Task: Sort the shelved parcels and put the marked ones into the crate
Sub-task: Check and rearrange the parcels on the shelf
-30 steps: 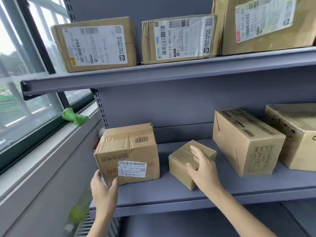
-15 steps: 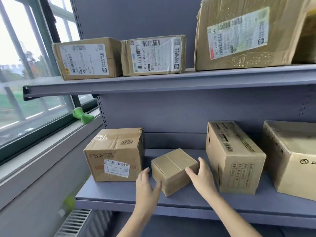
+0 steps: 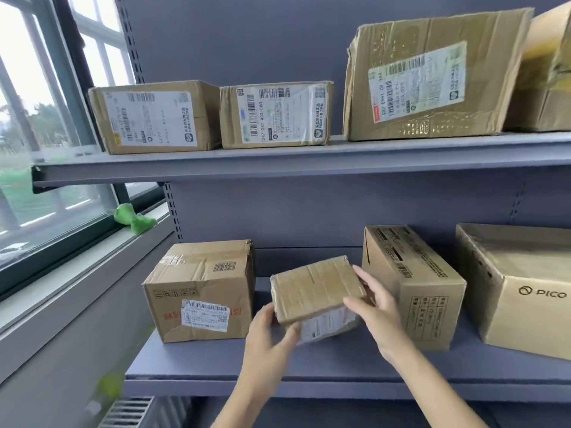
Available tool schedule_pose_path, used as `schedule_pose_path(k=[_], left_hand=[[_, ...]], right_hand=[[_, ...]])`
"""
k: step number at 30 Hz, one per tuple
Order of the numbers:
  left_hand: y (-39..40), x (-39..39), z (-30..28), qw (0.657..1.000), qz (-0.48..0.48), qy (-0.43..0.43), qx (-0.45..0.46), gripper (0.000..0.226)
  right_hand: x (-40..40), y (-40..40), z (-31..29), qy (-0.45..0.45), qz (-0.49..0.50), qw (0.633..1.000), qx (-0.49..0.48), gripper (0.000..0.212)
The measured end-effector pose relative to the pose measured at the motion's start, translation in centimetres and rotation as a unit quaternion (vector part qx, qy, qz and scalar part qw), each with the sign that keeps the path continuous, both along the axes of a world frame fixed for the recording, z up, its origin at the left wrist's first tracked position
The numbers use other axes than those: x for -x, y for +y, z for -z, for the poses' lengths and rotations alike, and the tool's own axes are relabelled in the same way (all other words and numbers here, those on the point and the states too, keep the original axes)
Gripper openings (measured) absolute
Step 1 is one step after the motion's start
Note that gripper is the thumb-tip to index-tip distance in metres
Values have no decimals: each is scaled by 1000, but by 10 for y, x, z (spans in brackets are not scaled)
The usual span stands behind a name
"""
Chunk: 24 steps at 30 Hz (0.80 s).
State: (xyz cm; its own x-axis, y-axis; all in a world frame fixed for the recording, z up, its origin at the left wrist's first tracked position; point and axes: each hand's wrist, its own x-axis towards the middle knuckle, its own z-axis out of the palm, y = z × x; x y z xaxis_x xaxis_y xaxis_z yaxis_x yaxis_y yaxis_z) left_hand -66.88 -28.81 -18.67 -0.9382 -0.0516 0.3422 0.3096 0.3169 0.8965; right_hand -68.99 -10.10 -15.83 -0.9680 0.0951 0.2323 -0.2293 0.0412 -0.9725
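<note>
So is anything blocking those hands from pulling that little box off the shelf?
Nothing visible does. The left hand and right hand grip the small box, tilted between two larger parcels, with open shelf in front. No crate is in view.

Two bare forearms, entering from the bottom edge. No sleeves in view anywhere along them, no gloves. Left hand (image 3: 268,333) and right hand (image 3: 375,313) both uncovered, with slim fingers. Nails short and unpainted where visible. No rings, no watch, no bracelet at either wrist. Upper arms and clothing out of frame, so nothing to tell there.
</note>
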Motion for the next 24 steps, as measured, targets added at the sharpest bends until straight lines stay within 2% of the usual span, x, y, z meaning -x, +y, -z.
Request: schedule_pose_path(k=[5,10,14,16,21,24], left_hand=[[-18,2,-20,997,-5,81,-17,52],[-21,3,-26,988,74,61,-122,55],[-23,-1,-29,986,71,55,-144,40],[-27,-3,-30,986,62,49,-145,41],[-43,2,-40,991,60,61,-104,38],[-46,6,-54,992,76,73,-76,25]], right_hand=[[-13,-7,-15,69,-10,997,35,60],[-24,-17,-19,111,20,991,76,49],[-30,-25,-21,113,34,991,55,45],[-32,-28,-25,108,43,993,36,45],[-33,-27,-22,17,-21,1000,-8,67],[-37,-26,-13,6,-38,999,26,72]])
